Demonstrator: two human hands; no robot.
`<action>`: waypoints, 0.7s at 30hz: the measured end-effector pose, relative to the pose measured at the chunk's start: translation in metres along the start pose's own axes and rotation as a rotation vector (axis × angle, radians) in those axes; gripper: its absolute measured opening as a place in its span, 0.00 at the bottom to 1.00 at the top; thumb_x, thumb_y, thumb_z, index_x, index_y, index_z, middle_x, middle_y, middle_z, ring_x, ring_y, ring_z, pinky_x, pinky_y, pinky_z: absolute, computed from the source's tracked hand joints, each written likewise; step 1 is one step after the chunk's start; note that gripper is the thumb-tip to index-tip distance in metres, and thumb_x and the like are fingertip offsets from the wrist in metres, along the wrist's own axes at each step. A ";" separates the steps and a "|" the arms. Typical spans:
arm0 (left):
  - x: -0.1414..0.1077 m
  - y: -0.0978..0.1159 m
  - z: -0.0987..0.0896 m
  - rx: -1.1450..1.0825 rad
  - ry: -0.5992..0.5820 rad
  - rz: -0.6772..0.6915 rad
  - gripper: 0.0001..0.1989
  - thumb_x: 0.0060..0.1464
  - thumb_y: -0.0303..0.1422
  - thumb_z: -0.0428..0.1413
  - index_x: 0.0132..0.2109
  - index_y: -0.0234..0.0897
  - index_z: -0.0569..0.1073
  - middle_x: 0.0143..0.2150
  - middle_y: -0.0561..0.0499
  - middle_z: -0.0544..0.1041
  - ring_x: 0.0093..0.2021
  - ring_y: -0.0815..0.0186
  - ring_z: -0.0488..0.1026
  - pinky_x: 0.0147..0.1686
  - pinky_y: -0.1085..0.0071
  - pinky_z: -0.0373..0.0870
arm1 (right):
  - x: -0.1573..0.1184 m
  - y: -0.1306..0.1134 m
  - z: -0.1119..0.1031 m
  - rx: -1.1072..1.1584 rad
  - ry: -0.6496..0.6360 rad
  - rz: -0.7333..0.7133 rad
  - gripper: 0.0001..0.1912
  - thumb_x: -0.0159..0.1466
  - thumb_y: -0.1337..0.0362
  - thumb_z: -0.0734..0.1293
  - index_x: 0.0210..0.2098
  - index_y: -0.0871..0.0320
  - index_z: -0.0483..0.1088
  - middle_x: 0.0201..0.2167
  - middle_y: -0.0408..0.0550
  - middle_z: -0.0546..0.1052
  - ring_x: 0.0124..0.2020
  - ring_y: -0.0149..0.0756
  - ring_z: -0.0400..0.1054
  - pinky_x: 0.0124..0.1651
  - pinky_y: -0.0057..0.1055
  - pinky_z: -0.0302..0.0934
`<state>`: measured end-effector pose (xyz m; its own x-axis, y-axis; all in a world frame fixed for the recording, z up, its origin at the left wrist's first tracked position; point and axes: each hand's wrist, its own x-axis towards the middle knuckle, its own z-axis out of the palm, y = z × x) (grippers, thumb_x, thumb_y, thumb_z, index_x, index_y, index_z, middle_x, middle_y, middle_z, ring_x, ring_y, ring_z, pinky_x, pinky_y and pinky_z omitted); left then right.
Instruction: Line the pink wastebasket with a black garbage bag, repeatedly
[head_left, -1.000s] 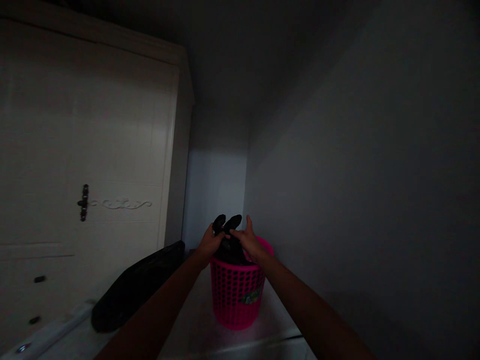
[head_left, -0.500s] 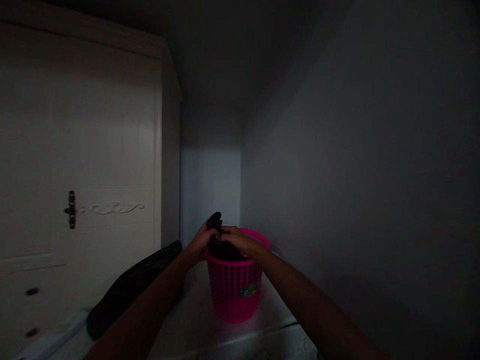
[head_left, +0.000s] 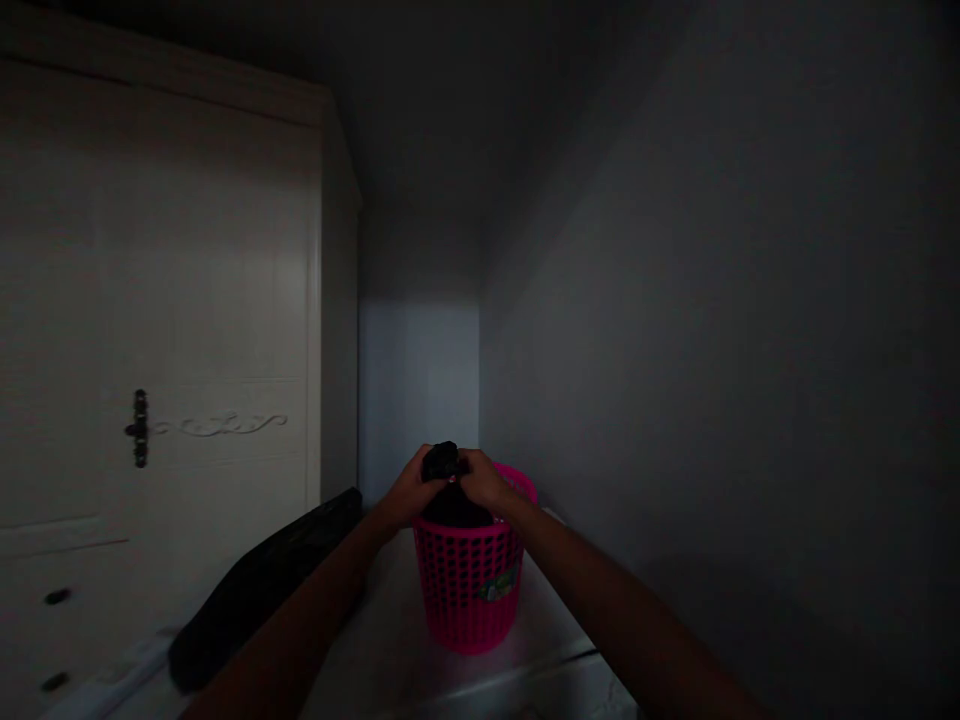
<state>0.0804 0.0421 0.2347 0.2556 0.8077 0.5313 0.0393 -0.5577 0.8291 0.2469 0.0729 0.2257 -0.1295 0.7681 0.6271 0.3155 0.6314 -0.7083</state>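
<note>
A pink perforated plastic basket [head_left: 469,580] stands upright on a pale surface, with a small coloured label on its side. Inside it sits a black plastic bag [head_left: 456,507], its gathered top rising above the rim. My left hand [head_left: 411,490] grips that gathered top from the left. From the right, my right hand [head_left: 481,478] pinches the same bunched plastic, close to the left one. The fingertips are partly hidden in the dark folds. How full the bag is cannot be made out.
Another long black bag [head_left: 262,570] lies to the left, beside my left forearm. A white cabinet [head_left: 225,300] with a dark handle [head_left: 139,428] fills the left side. The grey wall [head_left: 675,350] runs close along the right. The room is dim.
My hands have drawn slightly closer around the bag's top, and my right fingers have shifted. The bunched plastic between them looks more compact. The basket has barely moved in view.
</note>
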 end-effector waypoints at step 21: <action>0.002 -0.011 0.000 0.024 0.064 -0.021 0.16 0.44 0.36 0.63 0.42 0.40 0.71 0.35 0.55 0.75 0.39 0.63 0.74 0.41 0.69 0.72 | -0.015 -0.014 -0.009 0.406 -0.098 0.373 0.30 0.46 0.74 0.67 0.49 0.53 0.72 0.31 0.40 0.79 0.30 0.35 0.73 0.31 0.28 0.65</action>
<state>0.0801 0.0499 0.2263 0.1925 0.8294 0.5245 0.0672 -0.5443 0.8362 0.2532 0.0516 0.2286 -0.1712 0.9414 0.2906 -0.0277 0.2902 -0.9566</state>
